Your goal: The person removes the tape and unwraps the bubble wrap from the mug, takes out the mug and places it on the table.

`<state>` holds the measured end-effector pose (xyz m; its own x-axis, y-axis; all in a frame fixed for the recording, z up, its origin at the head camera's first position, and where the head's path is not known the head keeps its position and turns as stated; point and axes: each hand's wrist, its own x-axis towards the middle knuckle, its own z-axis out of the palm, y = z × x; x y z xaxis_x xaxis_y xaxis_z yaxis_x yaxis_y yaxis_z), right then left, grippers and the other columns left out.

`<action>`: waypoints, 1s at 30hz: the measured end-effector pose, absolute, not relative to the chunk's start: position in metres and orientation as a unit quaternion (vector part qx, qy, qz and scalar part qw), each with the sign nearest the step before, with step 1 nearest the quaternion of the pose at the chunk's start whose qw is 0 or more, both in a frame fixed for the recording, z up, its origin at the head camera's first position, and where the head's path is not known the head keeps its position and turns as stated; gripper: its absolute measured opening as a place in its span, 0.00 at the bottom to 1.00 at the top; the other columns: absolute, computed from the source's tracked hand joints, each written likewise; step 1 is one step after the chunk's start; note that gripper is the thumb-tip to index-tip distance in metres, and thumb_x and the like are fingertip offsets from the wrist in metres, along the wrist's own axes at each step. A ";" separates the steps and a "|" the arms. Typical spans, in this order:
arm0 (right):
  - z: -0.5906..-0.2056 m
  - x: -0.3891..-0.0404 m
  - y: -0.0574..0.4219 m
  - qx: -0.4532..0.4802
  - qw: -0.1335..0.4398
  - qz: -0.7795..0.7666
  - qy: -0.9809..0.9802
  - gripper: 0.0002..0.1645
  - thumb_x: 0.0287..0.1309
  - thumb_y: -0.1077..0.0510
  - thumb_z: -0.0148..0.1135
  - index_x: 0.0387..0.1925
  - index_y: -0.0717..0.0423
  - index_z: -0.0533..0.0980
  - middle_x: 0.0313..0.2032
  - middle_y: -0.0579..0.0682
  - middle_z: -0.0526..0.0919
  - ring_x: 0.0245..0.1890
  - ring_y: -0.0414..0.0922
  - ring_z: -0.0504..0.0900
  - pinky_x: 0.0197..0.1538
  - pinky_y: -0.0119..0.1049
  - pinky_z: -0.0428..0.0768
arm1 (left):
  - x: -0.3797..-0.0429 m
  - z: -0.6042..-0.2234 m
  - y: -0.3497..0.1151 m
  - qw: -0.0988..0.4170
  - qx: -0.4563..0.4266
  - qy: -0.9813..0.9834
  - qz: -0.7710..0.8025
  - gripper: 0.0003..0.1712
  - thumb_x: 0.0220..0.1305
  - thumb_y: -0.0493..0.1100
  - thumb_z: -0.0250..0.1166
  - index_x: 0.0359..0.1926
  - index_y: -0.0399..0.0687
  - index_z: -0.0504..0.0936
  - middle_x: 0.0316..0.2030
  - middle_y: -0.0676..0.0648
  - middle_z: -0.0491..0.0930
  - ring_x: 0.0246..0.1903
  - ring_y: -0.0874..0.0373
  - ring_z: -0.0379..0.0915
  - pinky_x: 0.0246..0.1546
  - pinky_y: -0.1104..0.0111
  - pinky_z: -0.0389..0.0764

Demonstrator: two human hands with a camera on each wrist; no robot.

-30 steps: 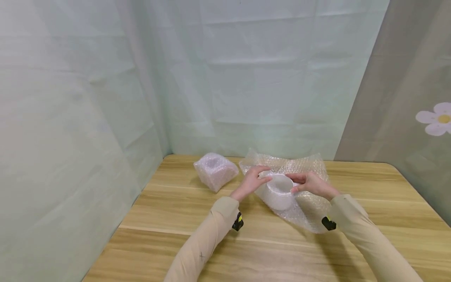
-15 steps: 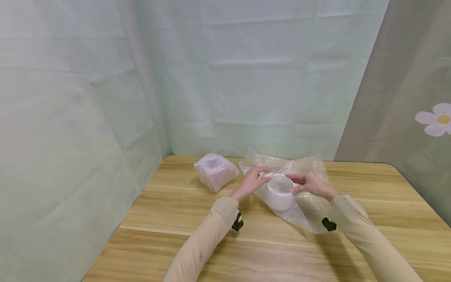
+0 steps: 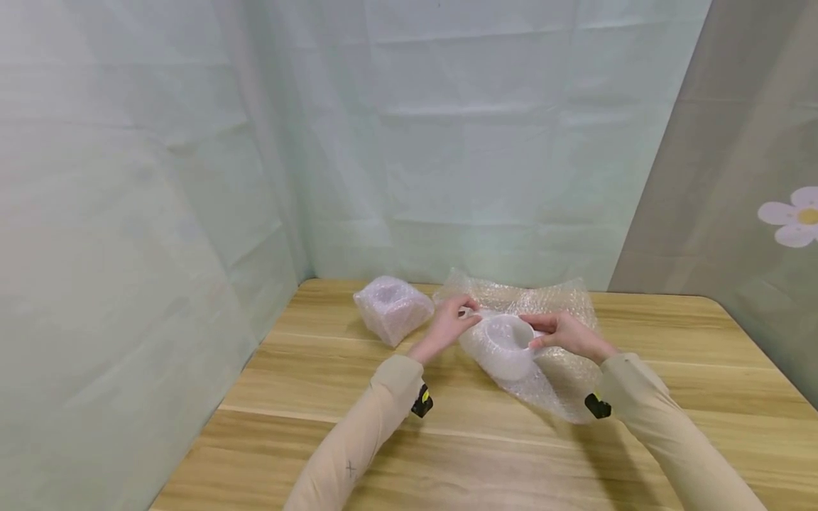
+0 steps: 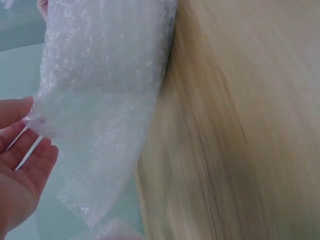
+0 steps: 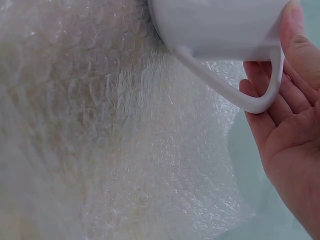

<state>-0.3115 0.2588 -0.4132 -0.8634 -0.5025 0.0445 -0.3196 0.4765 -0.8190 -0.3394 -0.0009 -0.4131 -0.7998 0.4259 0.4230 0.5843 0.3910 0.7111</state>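
Note:
A white mug [image 5: 225, 30] stands on a sheet of bubble wrap [image 3: 562, 376], part of which is folded up around its left side and front. My right hand [image 3: 569, 335] grips the mug at the rim, and in the right wrist view its fingers lie by the handle [image 5: 235, 95]. To the left of the mug my left hand [image 3: 447, 326] pinches an edge of the bubble wrap between thumb and fingers. The left wrist view shows that pinched film [image 4: 100, 115] stretched from the fingertips, hiding the mug there.
A bubble-wrapped bundle [image 3: 392, 310] sits on the wooden table [image 3: 486, 461] to the left of my left hand. What is inside it is hard to make out. Behind the table's far edge hangs a pale green curtain [image 3: 473, 177].
My left hand has moved left, away from the mug's rim, drawing a bubble wrap edge with it. The right hand stays at the mug, which has hardly moved.

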 end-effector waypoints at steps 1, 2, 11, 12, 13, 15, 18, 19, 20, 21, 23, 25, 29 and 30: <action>-0.414 -0.311 0.259 -0.239 0.102 -0.452 0.853 0.35 0.50 0.59 0.65 0.59 0.67 0.65 0.53 0.64 0.70 0.53 0.56 0.68 0.51 0.44 0.70 | -0.339 -0.413 -0.002 0.083 -0.304 -0.828 -0.463 0.07 0.54 0.32 0.64 0.34 0.36 0.76 0.34 0.46 0.77 0.40 0.54 0.72 0.45 0.68 0.72; -0.414 -0.311 0.259 -0.237 0.103 -0.453 0.853 0.35 0.50 0.59 0.65 0.59 0.67 0.65 0.53 0.64 0.70 0.53 0.56 0.68 0.51 0.44 0.70 | -0.338 -0.412 -0.004 0.079 -0.304 -0.828 -0.465 0.06 0.54 0.32 0.64 0.34 0.36 0.76 0.34 0.46 0.77 0.40 0.54 0.72 0.45 0.69 0.72; -0.415 -0.313 0.261 -0.245 0.090 -0.451 0.854 0.33 0.51 0.63 0.64 0.58 0.69 0.65 0.52 0.65 0.70 0.53 0.58 0.67 0.51 0.45 0.69 | -0.335 -0.407 -0.013 0.068 -0.319 -0.826 -0.459 0.05 0.56 0.32 0.62 0.35 0.38 0.77 0.37 0.46 0.76 0.41 0.55 0.71 0.40 0.73 0.73; -0.415 -0.313 0.261 -0.243 0.090 -0.452 0.854 0.33 0.50 0.62 0.64 0.58 0.68 0.65 0.53 0.65 0.70 0.54 0.57 0.68 0.52 0.44 0.69 | -0.335 -0.407 -0.014 0.069 -0.321 -0.825 -0.461 0.05 0.56 0.32 0.62 0.36 0.37 0.77 0.37 0.46 0.77 0.42 0.55 0.71 0.40 0.73 0.74; -0.415 -0.313 0.261 -0.242 0.089 -0.451 0.854 0.34 0.50 0.61 0.65 0.58 0.68 0.65 0.53 0.64 0.70 0.54 0.57 0.68 0.52 0.44 0.69 | -0.335 -0.407 -0.015 0.069 -0.323 -0.823 -0.462 0.05 0.57 0.32 0.62 0.36 0.37 0.77 0.37 0.45 0.76 0.42 0.54 0.71 0.40 0.73 0.74; -0.415 -0.313 0.261 -0.240 0.091 -0.453 0.854 0.35 0.49 0.59 0.65 0.58 0.67 0.65 0.53 0.63 0.70 0.54 0.56 0.68 0.52 0.43 0.69 | -0.334 -0.408 -0.017 0.066 -0.326 -0.816 -0.472 0.06 0.57 0.32 0.62 0.37 0.35 0.77 0.38 0.44 0.76 0.42 0.54 0.71 0.39 0.73 0.74; -0.416 -0.313 0.261 -0.242 0.093 -0.455 0.852 0.35 0.49 0.59 0.66 0.58 0.67 0.65 0.53 0.63 0.70 0.54 0.55 0.68 0.52 0.43 0.68 | -0.330 -0.408 -0.021 0.052 -0.324 -0.807 -0.491 0.07 0.58 0.32 0.61 0.38 0.34 0.76 0.38 0.43 0.75 0.43 0.52 0.70 0.40 0.72 0.74; -0.416 -0.313 0.261 -0.243 0.093 -0.455 0.852 0.35 0.49 0.59 0.65 0.58 0.68 0.65 0.53 0.63 0.69 0.54 0.56 0.68 0.52 0.43 0.68 | -0.329 -0.409 -0.023 0.047 -0.324 -0.803 -0.498 0.07 0.58 0.32 0.61 0.38 0.34 0.76 0.39 0.43 0.74 0.43 0.51 0.70 0.40 0.71 0.74; -0.416 -0.313 0.261 -0.243 0.094 -0.457 0.851 0.35 0.49 0.60 0.65 0.58 0.68 0.65 0.53 0.64 0.69 0.54 0.56 0.68 0.52 0.43 0.68 | -0.328 -0.409 -0.024 0.041 -0.322 -0.799 -0.506 0.07 0.58 0.32 0.61 0.38 0.34 0.76 0.39 0.43 0.74 0.43 0.50 0.70 0.40 0.71 0.74; -0.416 -0.313 0.260 -0.244 0.094 -0.457 0.850 0.34 0.50 0.61 0.65 0.58 0.68 0.65 0.53 0.64 0.69 0.54 0.56 0.68 0.52 0.44 0.68 | -0.327 -0.408 -0.025 0.037 -0.321 -0.797 -0.510 0.07 0.58 0.32 0.61 0.38 0.34 0.76 0.39 0.43 0.74 0.43 0.49 0.70 0.41 0.70 0.74; -0.416 -0.313 0.260 -0.247 0.092 -0.455 0.851 0.34 0.50 0.62 0.65 0.58 0.68 0.65 0.53 0.64 0.69 0.54 0.56 0.68 0.52 0.45 0.68 | -0.325 -0.409 -0.027 0.030 -0.322 -0.792 -0.518 0.07 0.58 0.31 0.60 0.39 0.33 0.76 0.39 0.42 0.74 0.43 0.48 0.70 0.42 0.69 0.74; -0.416 -0.314 0.260 -0.247 0.089 -0.454 0.851 0.33 0.50 0.63 0.65 0.58 0.68 0.65 0.53 0.64 0.69 0.54 0.56 0.68 0.52 0.45 0.68 | -0.325 -0.408 -0.029 0.027 -0.327 -0.789 -0.520 0.08 0.58 0.31 0.60 0.39 0.32 0.76 0.39 0.42 0.74 0.43 0.47 0.70 0.42 0.69 0.73; -0.415 -0.314 0.260 -0.249 0.087 -0.458 0.849 0.33 0.50 0.63 0.65 0.57 0.69 0.65 0.53 0.64 0.69 0.54 0.57 0.68 0.52 0.43 0.69 | -0.324 -0.408 -0.032 0.017 -0.333 -0.791 -0.513 0.08 0.58 0.32 0.60 0.39 0.33 0.77 0.39 0.42 0.74 0.43 0.48 0.69 0.43 0.69 0.73; -0.416 -0.314 0.260 -0.248 0.089 -0.462 0.847 0.34 0.49 0.63 0.65 0.57 0.69 0.65 0.53 0.65 0.69 0.54 0.57 0.68 0.51 0.42 0.69 | -0.323 -0.409 -0.034 0.013 -0.334 -0.790 -0.514 0.08 0.59 0.33 0.60 0.39 0.33 0.77 0.39 0.42 0.74 0.43 0.48 0.69 0.44 0.69 0.73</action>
